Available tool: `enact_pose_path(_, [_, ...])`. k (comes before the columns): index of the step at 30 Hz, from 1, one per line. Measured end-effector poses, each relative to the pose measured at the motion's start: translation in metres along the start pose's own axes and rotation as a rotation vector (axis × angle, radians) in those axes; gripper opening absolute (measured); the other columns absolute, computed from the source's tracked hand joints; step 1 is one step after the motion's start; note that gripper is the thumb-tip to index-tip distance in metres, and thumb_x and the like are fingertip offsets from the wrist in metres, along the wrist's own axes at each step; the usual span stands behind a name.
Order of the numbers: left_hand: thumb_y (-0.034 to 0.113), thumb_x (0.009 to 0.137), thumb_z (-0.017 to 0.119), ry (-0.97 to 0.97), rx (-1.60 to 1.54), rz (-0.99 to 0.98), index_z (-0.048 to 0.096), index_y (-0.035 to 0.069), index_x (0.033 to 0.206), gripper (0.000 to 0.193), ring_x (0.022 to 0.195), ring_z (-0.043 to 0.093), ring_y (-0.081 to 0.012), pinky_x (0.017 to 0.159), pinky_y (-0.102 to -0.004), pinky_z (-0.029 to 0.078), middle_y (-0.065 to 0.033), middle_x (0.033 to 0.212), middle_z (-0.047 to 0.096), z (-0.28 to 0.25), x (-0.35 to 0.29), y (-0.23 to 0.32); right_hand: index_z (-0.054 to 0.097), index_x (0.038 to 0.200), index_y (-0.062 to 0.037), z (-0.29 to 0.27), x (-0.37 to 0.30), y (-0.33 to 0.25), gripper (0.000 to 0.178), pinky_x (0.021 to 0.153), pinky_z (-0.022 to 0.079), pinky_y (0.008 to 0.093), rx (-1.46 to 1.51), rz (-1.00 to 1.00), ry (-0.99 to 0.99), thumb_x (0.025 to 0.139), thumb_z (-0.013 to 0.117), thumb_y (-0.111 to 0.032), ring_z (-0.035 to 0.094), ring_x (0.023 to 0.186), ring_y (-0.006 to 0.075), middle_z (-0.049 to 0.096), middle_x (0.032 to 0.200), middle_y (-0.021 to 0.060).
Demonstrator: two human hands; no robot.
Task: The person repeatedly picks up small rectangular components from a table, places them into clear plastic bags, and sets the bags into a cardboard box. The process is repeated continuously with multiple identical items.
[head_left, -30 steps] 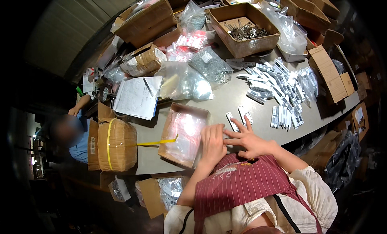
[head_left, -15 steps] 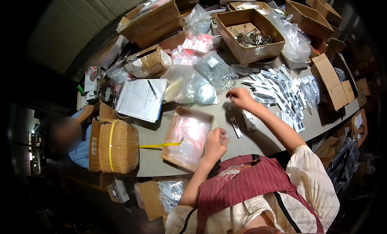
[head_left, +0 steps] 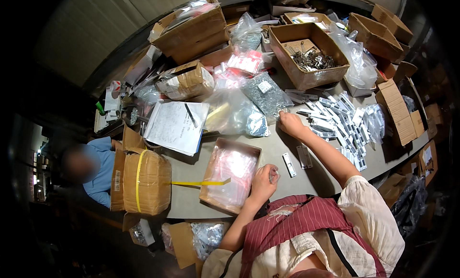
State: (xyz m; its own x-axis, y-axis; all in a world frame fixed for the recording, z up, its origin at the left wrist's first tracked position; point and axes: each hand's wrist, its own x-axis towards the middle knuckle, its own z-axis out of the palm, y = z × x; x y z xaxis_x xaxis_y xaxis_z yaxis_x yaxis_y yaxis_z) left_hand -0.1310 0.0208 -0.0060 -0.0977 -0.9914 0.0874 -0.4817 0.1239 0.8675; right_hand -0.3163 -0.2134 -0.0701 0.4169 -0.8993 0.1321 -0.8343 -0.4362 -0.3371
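Close to my body, my left hand (head_left: 263,183) is closed around a clear plastic bag (head_left: 273,175), mostly hidden by the fingers. It is beside a cardboard box (head_left: 205,195) of clear bags with red edges (head_left: 232,165). My right hand (head_left: 292,124) reaches forward, its fingertips pinched at the near edge of a clear bag of small metal parts (head_left: 264,95); what they hold is too small to tell. Between my hands and the pile, a flat white and grey piece (head_left: 289,165) lies on the table, with more similar pieces (head_left: 304,157) next to it.
Many similar pieces (head_left: 335,120) are heaped at the right. An open box of metal parts (head_left: 309,76) stands at the back. Left are a notepad (head_left: 175,127) with a pen and a strapped carton (head_left: 148,182). Beyond the carton is a person in blue (head_left: 100,158).
The whole view has shifted slightly, with things lower and to the right. My right hand is now at the edge of the parts bag; my left hand stays closed beside the box.
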Motion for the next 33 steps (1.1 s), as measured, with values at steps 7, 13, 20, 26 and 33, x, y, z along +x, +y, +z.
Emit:
enact_pose_path(7, [0.004,0.084,0.073,0.01,-0.004,-0.005,0.061,0.004,0.103,0.023,0.083,0.069,-0.0285,0.072,-0.0393,0.053,-0.0117,0.089,0.069,-0.002,-0.001,0.004,0.061,0.085,0.0004,-0.038,-0.028,0.012,0.015,0.045,0.045,0.0355,1.239,0.474,-0.111,0.085,0.065,-0.014,0.058,0.052,0.0188,0.06,0.067,0.0069])
enact_pose_path(13, [0.006,0.084,0.076,0.022,-0.081,-0.002,0.063,0.004,0.106,0.025,0.086,0.071,-0.0222,0.074,-0.0351,0.054,-0.01,0.093,0.071,0.003,0.001,0.006,0.053,0.103,-0.0067,-0.077,-0.073,-0.021,0.013,0.029,0.023,0.0168,2.267,0.5,-0.328,0.094,0.059,-0.015,0.035,0.044,0.0043,0.043,0.07,-0.0036])
enact_pose_path(20, [0.003,0.084,0.073,0.085,-0.255,-0.063,0.061,0.001,0.11,0.029,0.094,0.072,-0.0283,0.08,-0.037,0.055,-0.0146,0.099,0.072,0.002,0.027,0.045,0.06,0.099,0.0026,-0.13,-0.109,-0.08,0.016,0.029,0.03,0.0202,1.988,0.424,-0.563,0.093,0.063,-0.011,0.044,0.035,0.0093,0.054,0.066,0.0042])
enact_pose_path(26, [0.0,0.083,0.07,0.104,-0.301,-0.078,0.06,0.001,0.11,0.029,0.092,0.072,-0.0303,0.08,-0.037,0.054,-0.0179,0.096,0.071,0.004,0.028,0.069,0.068,0.104,0.0083,-0.152,-0.119,-0.091,0.02,0.032,0.04,0.0241,1.743,0.315,-0.582,0.097,0.061,-0.01,0.06,0.043,0.0163,0.067,0.071,0.0137])
enact_pose_path(33, [0.0,0.087,0.071,0.042,-0.734,-0.147,0.061,0.0,0.113,0.028,0.1,0.069,-0.025,0.087,-0.032,0.052,-0.0132,0.103,0.07,0.012,0.024,0.039,0.067,0.105,0.0064,-0.151,-0.101,-0.077,0.022,0.037,0.039,0.024,1.692,0.296,-0.325,0.097,0.06,-0.013,0.055,0.043,0.0123,0.062,0.069,0.0077])
